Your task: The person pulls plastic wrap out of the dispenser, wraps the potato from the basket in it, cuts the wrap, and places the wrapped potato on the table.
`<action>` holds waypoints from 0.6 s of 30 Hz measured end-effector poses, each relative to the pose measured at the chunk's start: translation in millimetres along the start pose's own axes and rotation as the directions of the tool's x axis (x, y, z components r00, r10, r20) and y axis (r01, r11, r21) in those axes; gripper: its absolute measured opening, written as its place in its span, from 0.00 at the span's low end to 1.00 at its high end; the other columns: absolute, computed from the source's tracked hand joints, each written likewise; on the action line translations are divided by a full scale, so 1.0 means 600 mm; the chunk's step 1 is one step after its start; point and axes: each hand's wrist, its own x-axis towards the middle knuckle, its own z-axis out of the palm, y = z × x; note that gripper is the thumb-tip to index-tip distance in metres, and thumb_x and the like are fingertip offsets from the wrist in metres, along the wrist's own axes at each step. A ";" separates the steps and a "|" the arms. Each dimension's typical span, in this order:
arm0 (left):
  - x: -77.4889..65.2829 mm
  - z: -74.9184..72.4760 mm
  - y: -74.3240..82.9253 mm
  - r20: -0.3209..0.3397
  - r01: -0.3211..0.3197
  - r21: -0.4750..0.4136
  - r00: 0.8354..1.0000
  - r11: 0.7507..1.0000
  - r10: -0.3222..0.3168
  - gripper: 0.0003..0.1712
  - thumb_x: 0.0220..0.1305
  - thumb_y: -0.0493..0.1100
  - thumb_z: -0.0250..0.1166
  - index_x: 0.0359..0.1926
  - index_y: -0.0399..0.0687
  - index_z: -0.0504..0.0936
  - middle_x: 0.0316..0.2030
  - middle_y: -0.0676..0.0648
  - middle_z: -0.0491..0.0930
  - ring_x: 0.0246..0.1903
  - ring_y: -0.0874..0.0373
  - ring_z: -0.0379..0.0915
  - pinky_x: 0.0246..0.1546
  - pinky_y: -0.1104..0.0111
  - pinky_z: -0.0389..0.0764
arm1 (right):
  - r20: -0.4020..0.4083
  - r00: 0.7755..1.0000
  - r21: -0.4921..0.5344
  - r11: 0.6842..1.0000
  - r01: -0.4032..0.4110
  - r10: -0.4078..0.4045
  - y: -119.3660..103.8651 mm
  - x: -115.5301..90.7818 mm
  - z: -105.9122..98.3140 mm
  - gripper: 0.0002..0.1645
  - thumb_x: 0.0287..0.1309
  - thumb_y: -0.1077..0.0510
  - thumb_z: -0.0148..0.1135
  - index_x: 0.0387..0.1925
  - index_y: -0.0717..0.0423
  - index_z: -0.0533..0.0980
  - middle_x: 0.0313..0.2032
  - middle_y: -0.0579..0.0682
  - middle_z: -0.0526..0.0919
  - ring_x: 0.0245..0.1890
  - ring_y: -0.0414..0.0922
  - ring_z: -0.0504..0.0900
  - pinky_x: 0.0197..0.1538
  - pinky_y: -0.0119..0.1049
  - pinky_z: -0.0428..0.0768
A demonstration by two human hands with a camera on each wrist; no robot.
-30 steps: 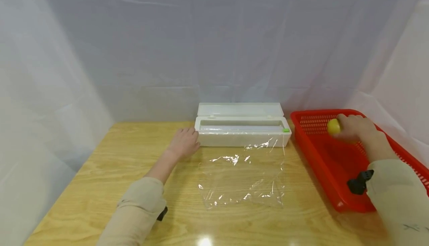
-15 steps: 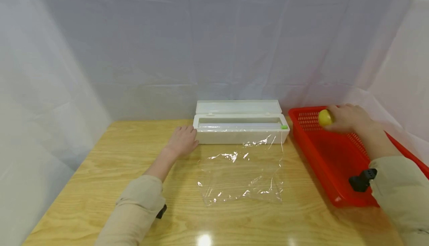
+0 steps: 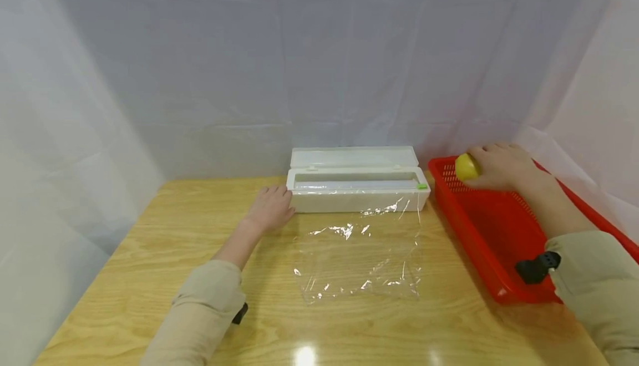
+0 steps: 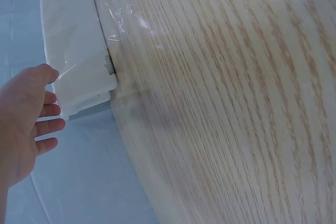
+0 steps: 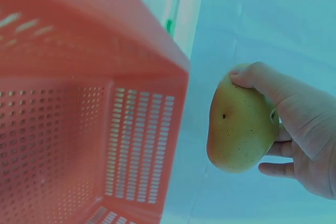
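My right hand [image 3: 499,166] holds a yellow mango [image 3: 467,167] above the far left rim of the red basket [image 3: 449,227]. In the right wrist view the speckled mango [image 5: 241,121] is gripped with the thumb on its near face, the fingers partly hidden behind it. My left hand [image 3: 272,208] rests at the left end of a white cling film box [image 3: 349,202] whose lid stands raised. In the left wrist view its thumb touches the box [image 4: 79,51], and the loosely bent fingers lie along the end. Clear cling film [image 3: 356,260] stretches from the box over the table.
A green slider [image 3: 421,186] sits at the right end of the box. The wooden table [image 3: 165,266] ends at a pale sheet [image 3: 229,77] hanging behind and along both sides. The basket stands on the table's right side.
My right hand has carried the mango leftward and up from over the basket's inside toward its far left rim. My left hand keeps its place on the box; the view has shifted slightly.
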 end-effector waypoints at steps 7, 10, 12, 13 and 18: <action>0.003 0.001 -0.004 0.000 0.005 -0.004 1.000 1.000 -0.005 0.23 0.65 0.50 0.55 0.49 0.32 0.73 0.46 0.38 0.73 0.49 0.43 0.69 0.53 0.53 0.68 | -0.002 1.000 0.007 1.000 0.008 -0.008 -0.034 0.002 -0.014 0.33 0.44 0.45 0.65 0.49 0.61 0.70 0.37 0.59 0.74 0.40 0.57 0.70 0.44 0.56 0.69; 0.002 -0.002 -0.005 0.004 0.007 -0.004 1.000 1.000 -0.007 0.23 0.66 0.50 0.54 0.50 0.32 0.73 0.47 0.37 0.73 0.50 0.43 0.69 0.54 0.53 0.67 | -0.007 1.000 0.013 1.000 0.015 -0.015 -0.048 0.004 -0.019 0.32 0.43 0.46 0.65 0.48 0.60 0.70 0.37 0.58 0.74 0.40 0.57 0.69 0.44 0.56 0.69; 0.001 -0.003 -0.005 0.010 0.009 -0.005 1.000 1.000 -0.009 0.24 0.66 0.49 0.54 0.50 0.32 0.73 0.48 0.37 0.73 0.51 0.43 0.69 0.55 0.53 0.67 | -0.017 0.999 0.007 0.999 0.032 -0.031 -0.056 0.005 -0.019 0.32 0.43 0.46 0.65 0.48 0.60 0.70 0.38 0.58 0.74 0.40 0.57 0.69 0.44 0.56 0.69; 0.000 -0.004 -0.005 0.014 0.011 -0.005 1.000 1.000 -0.011 0.24 0.66 0.49 0.54 0.50 0.32 0.73 0.48 0.37 0.73 0.51 0.42 0.68 0.55 0.53 0.66 | -0.023 0.999 0.006 0.999 0.040 -0.040 -0.059 0.005 -0.019 0.32 0.43 0.45 0.65 0.48 0.59 0.70 0.37 0.58 0.74 0.40 0.57 0.69 0.44 0.55 0.69; -0.003 -0.003 -0.005 0.030 0.012 -0.011 0.999 1.000 -0.012 0.24 0.66 0.49 0.53 0.52 0.32 0.72 0.50 0.36 0.72 0.53 0.42 0.67 0.57 0.52 0.65 | -0.059 0.994 -0.013 0.995 0.094 -0.095 -0.080 0.007 -0.014 0.31 0.44 0.43 0.64 0.47 0.57 0.71 0.36 0.57 0.75 0.41 0.57 0.71 0.44 0.54 0.68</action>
